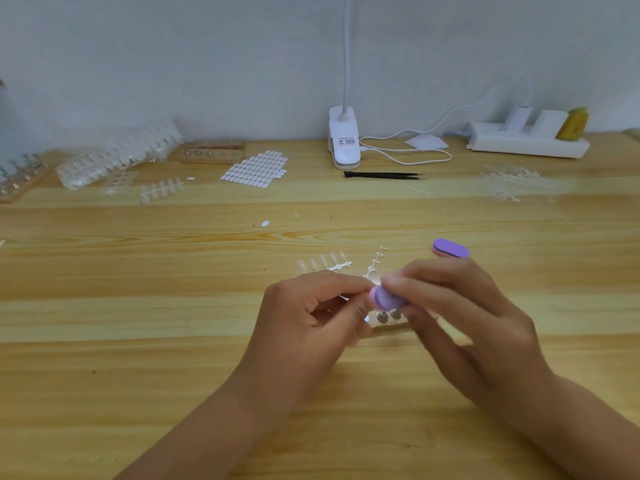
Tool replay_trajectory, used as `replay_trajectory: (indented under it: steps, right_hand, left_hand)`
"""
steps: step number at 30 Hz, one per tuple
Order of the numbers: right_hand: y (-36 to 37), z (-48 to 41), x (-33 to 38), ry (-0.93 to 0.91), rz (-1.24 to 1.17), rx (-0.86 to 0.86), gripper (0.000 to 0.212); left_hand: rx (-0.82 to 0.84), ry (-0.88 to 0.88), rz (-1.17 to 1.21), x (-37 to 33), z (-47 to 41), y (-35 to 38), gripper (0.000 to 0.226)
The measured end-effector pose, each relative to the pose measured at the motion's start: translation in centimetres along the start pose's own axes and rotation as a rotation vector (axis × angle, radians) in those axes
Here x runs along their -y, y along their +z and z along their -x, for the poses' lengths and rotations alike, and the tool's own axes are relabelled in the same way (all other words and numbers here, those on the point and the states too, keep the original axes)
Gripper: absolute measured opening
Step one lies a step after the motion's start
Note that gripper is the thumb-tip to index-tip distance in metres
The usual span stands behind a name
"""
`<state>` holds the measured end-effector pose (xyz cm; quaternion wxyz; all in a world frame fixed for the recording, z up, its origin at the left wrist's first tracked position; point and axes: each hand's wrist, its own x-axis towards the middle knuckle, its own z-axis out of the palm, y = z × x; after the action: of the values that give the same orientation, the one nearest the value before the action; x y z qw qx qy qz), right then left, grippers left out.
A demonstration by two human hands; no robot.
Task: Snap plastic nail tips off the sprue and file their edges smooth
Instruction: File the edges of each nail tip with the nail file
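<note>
filing | left hand (311, 317) pinches nail tip, mostly hidden | right hand (460, 323) grips file (386, 298) | do: short light strokes, pinch near edge

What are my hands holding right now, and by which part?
The right hand grips a purple file by one end, the other end poking out. The left hand pinches something small at its fingertips, too blurred to identify.

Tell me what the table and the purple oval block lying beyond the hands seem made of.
Light wooden table: likely pine with a smooth finish; grain and knots show. Purple oval block: probably matte foam, a pink layer under its purple face; its grit cannot be seen.
</note>
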<state>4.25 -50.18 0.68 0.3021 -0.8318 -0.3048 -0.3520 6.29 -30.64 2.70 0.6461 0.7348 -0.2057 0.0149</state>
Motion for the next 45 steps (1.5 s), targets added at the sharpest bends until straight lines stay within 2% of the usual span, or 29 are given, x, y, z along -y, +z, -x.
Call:
replay_trajectory:
  steps: [2,6,8,12,17,22,27,32,35,37,39,42,45]
  right_hand:
    - [0.3,0.1,0.4,-0.043,-0.013,0.032,0.030]
    - [-0.1,-0.3,-0.6,0.057,0.082,-0.015,0.031]
    - [-0.1,-0.2,-0.4,0.047,0.048,-0.033,0.028]
    - [0.4,0.0,0.4,-0.089,-0.006,0.026,0.027]
    - [0.0,-0.4,-0.3,0.017,0.039,-0.043,0.027]
    - [0.5,0.0,0.8,-0.073,-0.013,-0.013,0.028]
    - [0.0,-0.4,-0.2,0.047,0.065,-0.041,0.030]
    - [0.5,-0.2,1.0,-0.095,-0.006,-0.025,0.028]
    - [0.2,-0.4,-0.1,-0.025,0.059,-0.032,0.035]
    - [0.1,-0.4,-0.3,0.011,0.058,-0.068,0.032]
    - [0.3,-0.3,0.3,-0.029,0.020,-0.082,0.027]
    - [0.6,-0.1,1.0,-0.107,0.032,-0.032,0.033]
    - [0.4,-0.2,-0.1,-0.032,0.085,-0.034,0.035]
  left_hand:
    - [0.012,0.030,-0.030,-0.2,0.0,-0.1,0.012]
    - [-0.032,-0.018,0.007,0.2,-0.1,0.0,0.021]
    - [-0.021,-0.010,0.013,0.1,-0.1,0.1,0.019]
    - [0.010,0.031,-0.002,-0.3,-0.1,-0.2,0.017]
    - [-0.030,-0.057,0.023,-0.1,-0.3,-0.2,0.014]
    - [-0.002,-0.015,0.049,-0.6,-0.1,-0.1,0.011]
    - [-0.032,-0.063,0.052,-0.3,-0.2,-0.1,0.012]
    - [0.008,-0.046,0.118,-0.5,-0.1,-0.2,0.008]
    - [-0.005,-0.080,0.105,-0.4,-0.1,-0.2,0.008]
    - [-0.015,-0.109,0.116,-0.3,-0.2,-0.1,0.009]
    - [0.010,-0.103,0.115,-0.3,-0.1,0.0,0.009]
    - [0.033,-0.084,0.110,-0.2,0.0,0.0,0.009]
    - [0.005,-0.108,0.124,-0.1,-0.1,-0.1,0.009]
